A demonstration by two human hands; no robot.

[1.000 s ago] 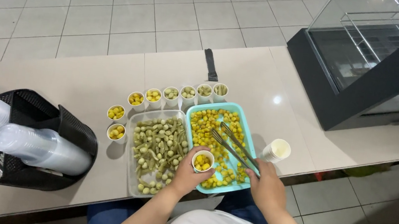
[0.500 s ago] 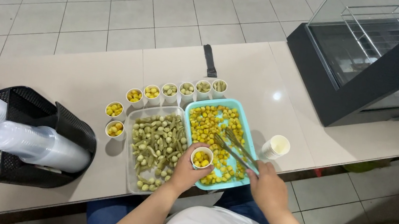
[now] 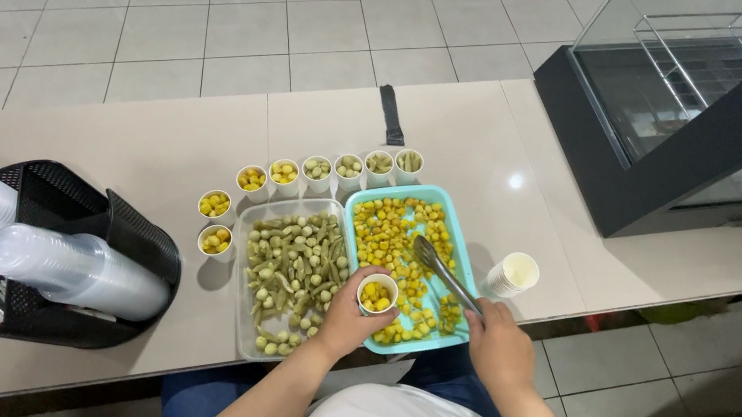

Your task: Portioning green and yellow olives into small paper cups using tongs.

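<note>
Head view, frame centre: left hand (image 3: 346, 316) fingers wrap paper cup (image 3: 377, 293) over teal tray (image 3: 467, 280); right hand (image 3: 499, 345) fingers pinch tongs (image 3: 444, 272).

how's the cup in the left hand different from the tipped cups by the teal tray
The cup in the left hand stands upright, holds yellow pieces and is held over the teal tray. The white cups lie tipped on the counter right of that tray, showing no food. Both are small and white.

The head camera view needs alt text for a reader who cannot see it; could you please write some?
Seen from above, a person's left hand holds a small paper cup of yellow snacks over a teal tray, while the right hand holds metal tongs over the tray. Filled cups line the counter beside a clear tray of green snacks.
</note>
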